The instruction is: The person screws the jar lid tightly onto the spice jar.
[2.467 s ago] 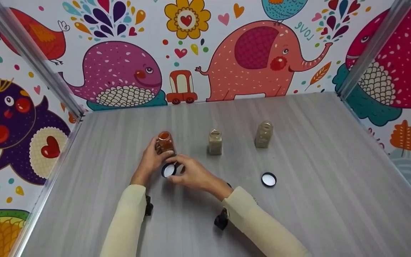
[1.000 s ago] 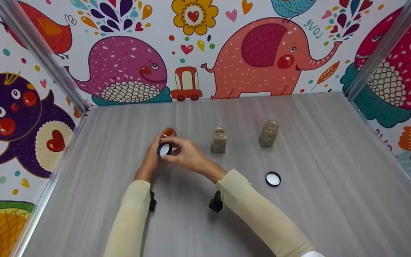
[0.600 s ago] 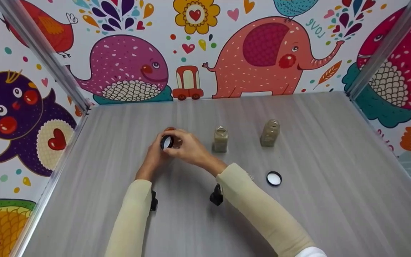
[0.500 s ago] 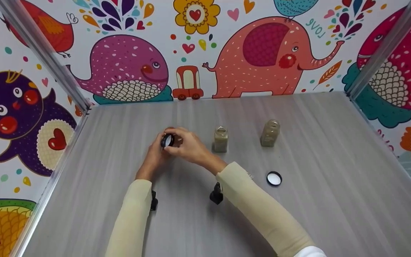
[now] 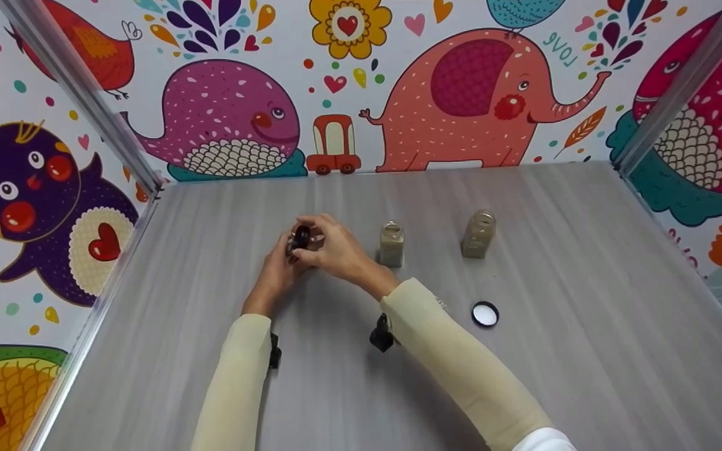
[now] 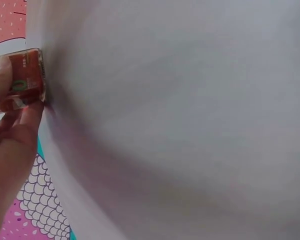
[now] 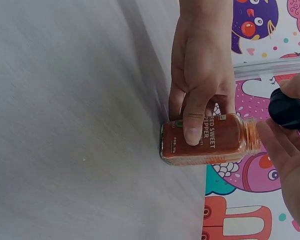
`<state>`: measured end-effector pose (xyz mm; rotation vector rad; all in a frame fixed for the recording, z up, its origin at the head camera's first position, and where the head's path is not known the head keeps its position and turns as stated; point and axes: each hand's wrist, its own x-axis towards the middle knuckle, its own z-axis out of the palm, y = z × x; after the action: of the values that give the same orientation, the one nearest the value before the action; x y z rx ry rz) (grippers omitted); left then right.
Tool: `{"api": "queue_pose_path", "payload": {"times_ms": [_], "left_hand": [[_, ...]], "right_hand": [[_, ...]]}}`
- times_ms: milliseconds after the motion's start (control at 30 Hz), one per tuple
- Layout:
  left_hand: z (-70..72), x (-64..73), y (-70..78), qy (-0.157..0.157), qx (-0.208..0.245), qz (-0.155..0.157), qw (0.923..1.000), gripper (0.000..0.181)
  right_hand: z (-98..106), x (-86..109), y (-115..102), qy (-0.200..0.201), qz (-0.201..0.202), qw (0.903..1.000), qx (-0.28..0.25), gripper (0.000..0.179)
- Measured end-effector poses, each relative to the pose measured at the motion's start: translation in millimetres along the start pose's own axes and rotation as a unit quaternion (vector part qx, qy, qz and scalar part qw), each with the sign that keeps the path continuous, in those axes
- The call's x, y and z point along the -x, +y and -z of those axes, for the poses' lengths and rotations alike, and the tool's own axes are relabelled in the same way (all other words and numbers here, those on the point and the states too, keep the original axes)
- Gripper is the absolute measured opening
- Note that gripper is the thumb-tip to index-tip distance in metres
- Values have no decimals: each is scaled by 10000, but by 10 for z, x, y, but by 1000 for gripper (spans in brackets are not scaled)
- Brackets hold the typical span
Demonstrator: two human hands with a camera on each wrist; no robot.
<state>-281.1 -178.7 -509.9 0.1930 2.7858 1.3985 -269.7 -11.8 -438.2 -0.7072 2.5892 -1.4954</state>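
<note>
A spice jar labelled red sweet pepper (image 7: 210, 142) stands on the table, full of orange-red powder. My left hand (image 5: 276, 272) grips it round the sides; in the left wrist view thumb and fingers wrap the jar (image 6: 27, 75). Between thumb and fingers, my right hand (image 5: 343, 255) pinches a black lid (image 5: 301, 237) close above the jar's mouth. In the right wrist view a gap shows between the lid (image 7: 288, 111) and the threaded glass neck (image 7: 251, 136), with right fingertips right at the neck. The hands hide most of the jar in the head view.
Two lidless glass jars of beige-brown powder stand to the right, a nearer-centre jar (image 5: 391, 247) and a farther jar (image 5: 478, 237). Another black lid (image 5: 485, 314) lies white side up on the grey table (image 5: 555, 351). Printed wall panels (image 5: 461, 94) enclose the back and sides.
My right hand has carried the lid from beside the jar up to its mouth and turned its white inside away from view. The left hand keeps its grip; the jar, tilted at first, now stands upright.
</note>
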Motion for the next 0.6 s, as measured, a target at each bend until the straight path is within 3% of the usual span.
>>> {"api": "queue_pose_path", "payload": {"times_ms": [267, 467, 600], "left_hand": [[-17, -10, 11, 11, 117, -33, 9999, 55], [5, 18, 1, -54, 299, 39, 9995, 59], [-3, 25, 5, -125, 768, 99, 9969, 63]], "right_hand": [[15, -54, 7, 299, -72, 9989, -359, 50], [16, -65, 11, 308, 29, 9995, 92, 48], [23, -68, 6, 351, 181, 9986, 342, 49]]}}
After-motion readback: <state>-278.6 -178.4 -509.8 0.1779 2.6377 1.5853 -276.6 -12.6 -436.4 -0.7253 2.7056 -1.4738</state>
